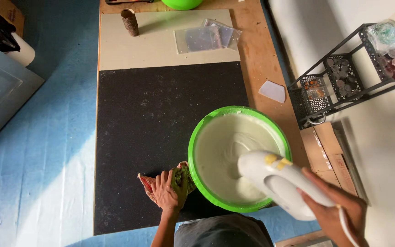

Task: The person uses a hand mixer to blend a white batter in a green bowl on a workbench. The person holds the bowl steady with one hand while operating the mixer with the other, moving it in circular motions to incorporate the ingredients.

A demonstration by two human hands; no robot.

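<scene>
Crowding bowl (197, 137): cloth (181, 179), wire rack (344, 77)

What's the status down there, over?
Right hand grips white hand mixer in green bowl of pale batter. Left hand presses cloth beside bowl. Nothing obstructing.

Sunlit blue floor (46, 151), wooden table (261, 59), black wire rack (339, 87) against white wall (389, 137).

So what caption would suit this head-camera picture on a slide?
Right hand runs a white hand mixer in a green bowl of pale batter; left hand presses a cloth.
</scene>
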